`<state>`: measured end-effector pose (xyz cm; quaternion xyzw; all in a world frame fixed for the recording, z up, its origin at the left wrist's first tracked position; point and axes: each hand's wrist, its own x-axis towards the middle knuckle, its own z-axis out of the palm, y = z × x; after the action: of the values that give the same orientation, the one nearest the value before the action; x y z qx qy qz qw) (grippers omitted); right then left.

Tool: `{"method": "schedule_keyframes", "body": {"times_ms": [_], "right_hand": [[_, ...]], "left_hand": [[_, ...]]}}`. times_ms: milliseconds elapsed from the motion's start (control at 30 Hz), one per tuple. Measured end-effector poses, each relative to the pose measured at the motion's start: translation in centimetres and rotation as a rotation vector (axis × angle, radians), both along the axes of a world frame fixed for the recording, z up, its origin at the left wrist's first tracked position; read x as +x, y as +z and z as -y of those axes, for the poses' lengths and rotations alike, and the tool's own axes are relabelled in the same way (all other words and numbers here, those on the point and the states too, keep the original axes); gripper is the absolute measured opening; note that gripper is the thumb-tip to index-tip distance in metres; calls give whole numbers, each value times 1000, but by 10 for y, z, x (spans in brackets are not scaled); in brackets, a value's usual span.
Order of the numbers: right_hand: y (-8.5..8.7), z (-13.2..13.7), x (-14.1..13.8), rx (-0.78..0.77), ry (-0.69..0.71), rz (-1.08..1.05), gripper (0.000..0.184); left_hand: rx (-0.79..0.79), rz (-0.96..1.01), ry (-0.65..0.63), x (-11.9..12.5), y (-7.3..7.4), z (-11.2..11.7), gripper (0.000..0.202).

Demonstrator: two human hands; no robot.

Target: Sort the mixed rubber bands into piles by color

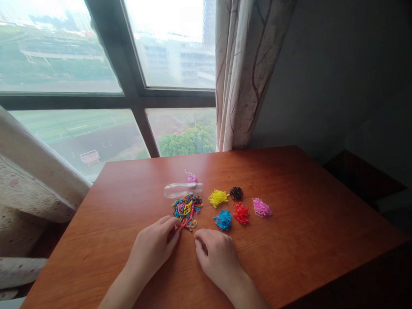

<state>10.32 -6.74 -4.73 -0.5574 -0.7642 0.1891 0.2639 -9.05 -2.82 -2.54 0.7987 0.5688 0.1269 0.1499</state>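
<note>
A mixed heap of small coloured rubber bands [187, 206] lies on the brown wooden table [284, 269]. At the heap's near left edge, my left hand [156, 241] has thumb and forefinger brought together, touching the bands; what sits between the fingertips is too small to tell. My right hand [216, 254] rests just right of and nearer than the heap, fingers curled into a pinch, their contents hidden. To the right are sorted piles: yellow bands [218, 198], black bands [236, 194], blue bands [223, 220], red bands [241, 213] and pink bands [262, 207].
Behind the mixed heap lies a clear plastic bottle-shaped container [180, 190] on its side. A purple-pink cap [192, 178] with a loop stands beyond it. A window [177, 97] and curtains [243, 67] border the table's far side.
</note>
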Motion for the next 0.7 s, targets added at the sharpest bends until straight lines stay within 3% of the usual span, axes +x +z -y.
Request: {"method": "schedule_keyframes", "body": {"times_ms": [300,533,700], "right_hand": [[0,1,0,12,-6,-30,17],[1,-1,0,15,-7,-89,37],[-1,-2,-3,45,-4,-127,20]], "left_hand": [[13,117,-23,1,4,0,18],[-7,257,-102,5,4,2,16],[-64,303,-134,9,8,4,18]]}}
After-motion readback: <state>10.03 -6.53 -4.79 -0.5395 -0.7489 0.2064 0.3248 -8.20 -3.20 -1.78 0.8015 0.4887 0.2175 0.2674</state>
